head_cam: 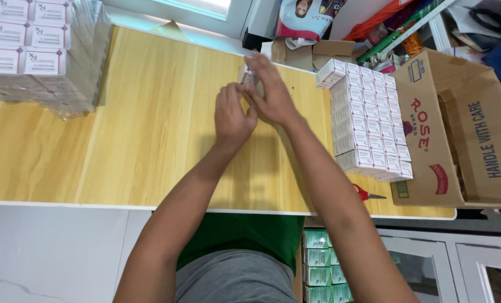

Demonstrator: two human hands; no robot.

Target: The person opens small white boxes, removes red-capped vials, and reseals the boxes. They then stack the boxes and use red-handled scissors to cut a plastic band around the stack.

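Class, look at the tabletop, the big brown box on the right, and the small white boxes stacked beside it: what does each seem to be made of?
Tabletop: looks like pale wood or a wood-look laminate, smooth, with long grain lines.
Big brown box: corrugated cardboard, matt, with folded flaps.
Small white boxes: probably thin printed card, with crisp edges and flat faces.

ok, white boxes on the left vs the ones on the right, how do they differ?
The left stack is bundled in clear plastic wrap; the right stack is loose. The left boxes look larger, the right ones smaller and lined up in neat rows. Both are white boxes stacked on the wooden table.
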